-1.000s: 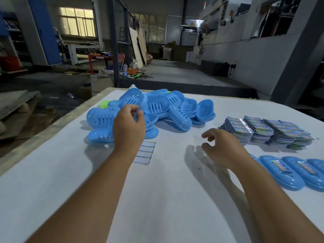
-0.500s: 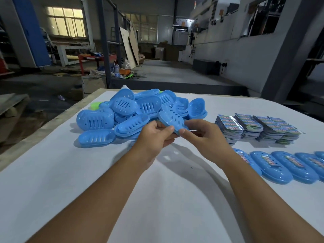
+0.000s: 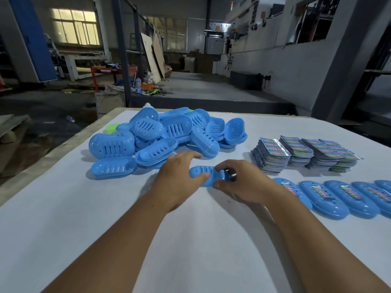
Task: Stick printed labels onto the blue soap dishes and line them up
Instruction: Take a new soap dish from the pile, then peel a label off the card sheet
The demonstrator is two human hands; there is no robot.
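Two hands: both on one blue soap dish (image 3: pixel 208 175) at the middle of the white table (image 3: pixel 63 208)
Left hand (image 3: pixel 179 178): thumb lies along the near left edge of the dish, fingers reach over its far side toward the heap; a loose hold on the dish's left end
Right hand (image 3: pixel 241 182): fingers curl over the top of the dish's right end and the thumb tucks under the near edge, so it grips the dish; something small and pale shows between its fingers, too small to tell what
Held dish: lies slotted side up, long axis running 9 to 3 o'clock, low over the table; whether it touches the surface I cannot tell
Heap of dishes (image 3: pixel 165 134): unlabelled blue dishes piled at 11 o'clock from the hands, some upturned, some on edge
Label stacks (image 3: pixel 302 153): several fanned piles of printed labels at 2 o'clock, well apart from the heap
Labelled row (image 3: pixel 338 197): finished dishes with labels on top, side by side at 3 o'clock, running off the right edge
Green lid (image 3: pixel 111 128): peeks out behind the heap at its left
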